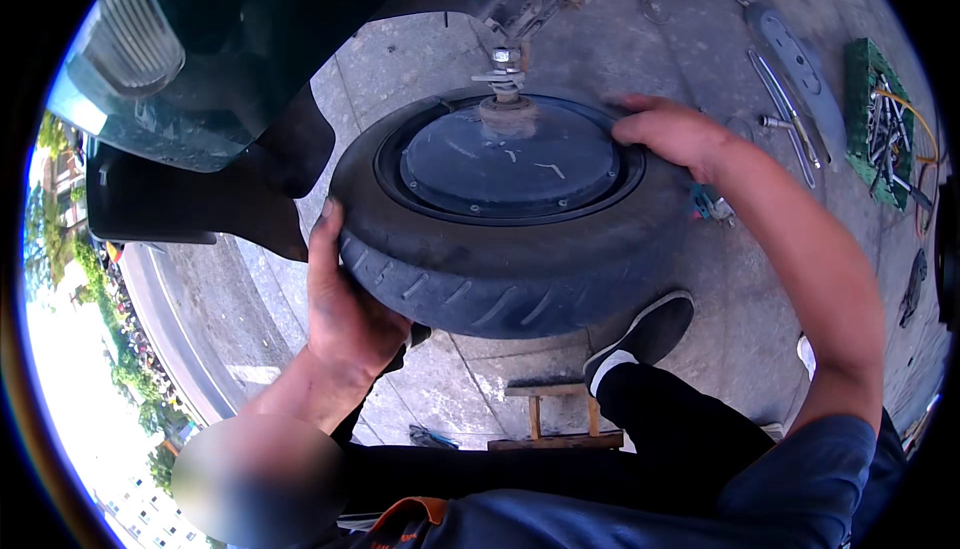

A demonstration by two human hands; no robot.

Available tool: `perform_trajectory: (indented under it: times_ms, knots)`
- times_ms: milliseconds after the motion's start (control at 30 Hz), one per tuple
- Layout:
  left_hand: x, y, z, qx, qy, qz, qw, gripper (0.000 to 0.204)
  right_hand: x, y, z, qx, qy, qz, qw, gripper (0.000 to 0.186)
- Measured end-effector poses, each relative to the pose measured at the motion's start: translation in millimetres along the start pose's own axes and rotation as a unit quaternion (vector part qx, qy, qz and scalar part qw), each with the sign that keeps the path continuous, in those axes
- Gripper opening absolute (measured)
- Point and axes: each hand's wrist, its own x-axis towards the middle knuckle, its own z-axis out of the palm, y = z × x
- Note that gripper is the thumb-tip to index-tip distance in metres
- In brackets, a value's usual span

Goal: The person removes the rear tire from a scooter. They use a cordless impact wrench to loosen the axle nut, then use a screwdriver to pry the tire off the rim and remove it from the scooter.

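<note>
While its axle [505,84] points up and away, one wheel [510,164] lies nearly flat over paving [415,59]. Left hand [345,304], half-curled, grips the tyre's [470,249] left edge; right hand [680,134], half-curled, its right.

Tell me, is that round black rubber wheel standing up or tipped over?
Tipped over: the wheel has its round grey hub face mostly upward, metal axle end on top.

Left hand [352,317] with thumb [324,251] extended
</note>
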Motion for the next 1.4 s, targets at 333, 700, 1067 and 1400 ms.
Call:
perform_trajectory:
  times_ms: [333, 700, 1067, 1400]
  knots:
    - [72.2, 44.3, -48.6, 0.041, -0.011, -0.009, 0.999, 0.083, -18.5, 20.2, 40.6, -0.002, 0.066, -0.068, 0.996, 0.078]
    - [136.9, 100.9, -88.3, 0.156, -0.020, -0.019, 0.987, 0.075, -8.7, 54.5, 74.9, 0.222, 0.153, 0.072, 0.960, 0.076]
    - [187.9, 107.8, -131.7, 0.163, -0.063, -0.007, 0.985, 0.069, 1.9, 48.7, 79.4, 0.395, 0.148, 0.048, 0.906, 0.066]
    - [174.9, 163.0, -201.5, 0.198, -0.069, 0.067, 0.975, 0.063, -44.5, -15.9, 103.6, 0.337, 0.115, 0.025, 0.934, 0.063]
